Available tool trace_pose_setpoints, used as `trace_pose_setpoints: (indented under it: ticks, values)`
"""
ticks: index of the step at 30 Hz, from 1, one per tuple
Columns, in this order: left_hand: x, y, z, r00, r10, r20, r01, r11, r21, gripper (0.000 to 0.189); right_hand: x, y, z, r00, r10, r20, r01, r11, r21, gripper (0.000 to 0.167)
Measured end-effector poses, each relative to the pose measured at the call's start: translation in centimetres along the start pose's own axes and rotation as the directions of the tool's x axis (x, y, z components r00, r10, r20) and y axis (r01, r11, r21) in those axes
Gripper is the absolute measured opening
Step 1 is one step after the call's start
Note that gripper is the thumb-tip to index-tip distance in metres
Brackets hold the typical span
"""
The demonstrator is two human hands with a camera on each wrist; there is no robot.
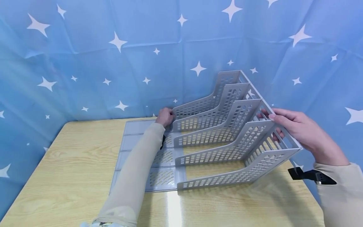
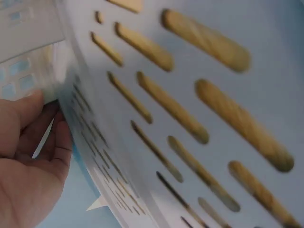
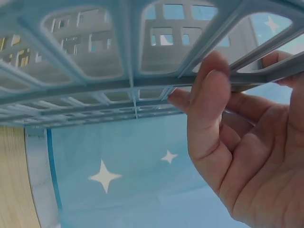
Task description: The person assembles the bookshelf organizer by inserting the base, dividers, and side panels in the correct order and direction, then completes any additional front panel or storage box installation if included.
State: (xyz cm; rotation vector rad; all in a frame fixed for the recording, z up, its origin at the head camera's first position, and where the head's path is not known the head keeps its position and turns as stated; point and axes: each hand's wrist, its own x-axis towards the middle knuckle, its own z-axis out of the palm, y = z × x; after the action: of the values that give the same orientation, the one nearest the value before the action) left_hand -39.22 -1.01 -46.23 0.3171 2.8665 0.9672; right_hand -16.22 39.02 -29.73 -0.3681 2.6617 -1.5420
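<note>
A grey file rack (image 1: 256,177) with several perforated upright dividers slants over the table, its slatted back side raised at the right. Its lower left edge meets a flat grey base panel (image 1: 133,127) with slanted slots. At the far left corner of the rack, my left hand (image 1: 165,116) pinches a divider's end by the base panel. The left wrist view has thumb and fingers (image 2: 33,185) together at that corner, beside the slotted panel. My right hand (image 1: 300,129) grips the slatted back, with the thumb on the rim and fingers through the openings; the right wrist view shows this hand (image 3: 251,156) below the bars.
Both the panel and the rack are over a light wood table (image 1: 71,164). A blue curtain with white stars (image 1: 158,63) hangs close behind the table and along its sides. Black straps (image 1: 314,176) circle the wrists over pale sleeves.
</note>
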Motion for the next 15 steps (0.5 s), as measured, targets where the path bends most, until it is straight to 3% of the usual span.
trace_pose_setpoints:
  ticks: [6, 9, 12, 15]
  values:
    - [-0.1, -0.3, 0.2, 1.0, 0.0, -0.027, 0.001, 0.999, 0.033, 0.023, 0.0, -0.6, 0.4, 0.998, 0.066, 0.003, -0.065, 0.98, 0.189, 0.035]
    - [-0.5, -0.3, -0.3, 1.0, 0.013, 0.004, -0.013, 1.0, 0.014, 0.019, 0.1, -1.1, 0.8, 0.996, 0.093, -0.012, -0.089, 0.978, 0.189, 0.034]
    - [-1.3, -0.5, -2.1, 1.0, -0.002, 0.03, 0.002, 1.0, -0.005, 0.024, 0.2, -1.5, 1.1, 0.995, 0.092, -0.041, -0.087, 0.99, 0.115, 0.032]
    - [-2.9, -1.4, -5.2, 0.998, -0.067, 0.016, 0.067, 0.998, 0.0, 0.031, 0.2, -1.8, 1.2, 0.995, 0.078, -0.069, -0.075, 0.996, 0.042, 0.032]
